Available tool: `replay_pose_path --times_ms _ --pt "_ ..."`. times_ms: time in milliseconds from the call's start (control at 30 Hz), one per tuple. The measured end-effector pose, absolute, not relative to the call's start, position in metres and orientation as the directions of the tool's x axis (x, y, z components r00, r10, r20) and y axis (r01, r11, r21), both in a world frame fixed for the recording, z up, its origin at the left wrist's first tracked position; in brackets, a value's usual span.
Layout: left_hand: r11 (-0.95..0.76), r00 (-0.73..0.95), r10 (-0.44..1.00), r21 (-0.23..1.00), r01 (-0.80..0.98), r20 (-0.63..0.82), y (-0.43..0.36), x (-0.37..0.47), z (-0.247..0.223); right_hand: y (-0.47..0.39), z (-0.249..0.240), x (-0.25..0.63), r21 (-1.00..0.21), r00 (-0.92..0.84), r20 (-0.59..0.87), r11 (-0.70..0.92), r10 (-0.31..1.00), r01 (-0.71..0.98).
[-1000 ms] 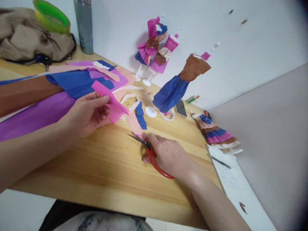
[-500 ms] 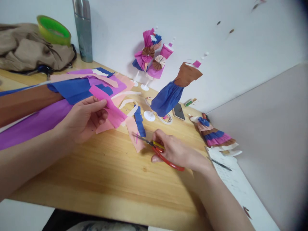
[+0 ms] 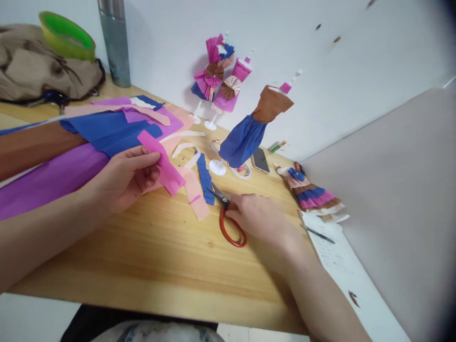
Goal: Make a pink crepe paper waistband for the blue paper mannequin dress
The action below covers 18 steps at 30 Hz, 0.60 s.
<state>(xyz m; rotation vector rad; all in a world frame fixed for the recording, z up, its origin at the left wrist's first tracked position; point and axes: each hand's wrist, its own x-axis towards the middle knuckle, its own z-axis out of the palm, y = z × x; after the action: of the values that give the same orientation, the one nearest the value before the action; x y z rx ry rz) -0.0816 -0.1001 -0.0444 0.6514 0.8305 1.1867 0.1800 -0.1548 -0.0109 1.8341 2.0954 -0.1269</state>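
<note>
Between thumb and fingertips, my left hand (image 3: 130, 178) pinches a strip of bright pink crepe paper (image 3: 167, 168), held above other paper pieces. My right hand (image 3: 258, 216) is at the red-handled scissors (image 3: 228, 216), low over the table. Its fingers cover one handle loop, the other loop shows, and the dark blades are slightly parted. By the blade tips lie a blue paper strip (image 3: 205, 183) and a peach paper piece (image 3: 196, 194) with a small pink sliver on it. Behind stands a mini dress form (image 3: 245, 137) in a brown top and blue skirt.
Sheets of crepe paper (image 3: 53, 175) cover the table's left side. Two more dressed forms (image 3: 213, 71) stand by the wall. A phone (image 3: 261, 160), a tape roll (image 3: 240, 172), a layered paper dress (image 3: 313, 194) and a pen on paper (image 3: 320, 235) are to the right.
The scissors have turned and dropped lower to the table, with their blades now parted and one red loop showing. My left hand keeps the pink strip, which has swung more upright.
</note>
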Motion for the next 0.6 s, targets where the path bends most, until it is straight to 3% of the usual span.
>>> replay_pose_path --times_ms 100,167,300,367,600 --pt "0.272 0.176 0.962 0.796 -0.541 -0.209 -0.100 -0.082 -0.048 -0.157 -0.017 0.168 0.239 -0.113 -0.241 0.172 0.964 0.956" --pt "0.275 0.184 0.961 0.788 -0.551 -0.207 -0.101 -0.081 -0.047 -0.156 -0.024 0.166 0.198 -0.178 -0.155 0.207 0.972 0.958" --pt "0.286 0.190 0.958 0.781 -0.555 -0.216 -0.101 -0.080 -0.045 -0.143 -0.045 0.162 -0.170 -0.426 0.100 0.437 0.899 0.883" --pt "0.293 0.187 0.956 0.783 -0.548 -0.227 -0.101 -0.080 -0.044 -0.136 -0.057 0.157 -0.292 -0.495 0.166 0.522 0.853 0.802" --pt "0.314 0.186 0.949 0.801 -0.509 -0.254 -0.103 -0.078 -0.040 -0.129 -0.079 0.146 -0.238 -0.553 0.168 0.578 0.816 0.781"
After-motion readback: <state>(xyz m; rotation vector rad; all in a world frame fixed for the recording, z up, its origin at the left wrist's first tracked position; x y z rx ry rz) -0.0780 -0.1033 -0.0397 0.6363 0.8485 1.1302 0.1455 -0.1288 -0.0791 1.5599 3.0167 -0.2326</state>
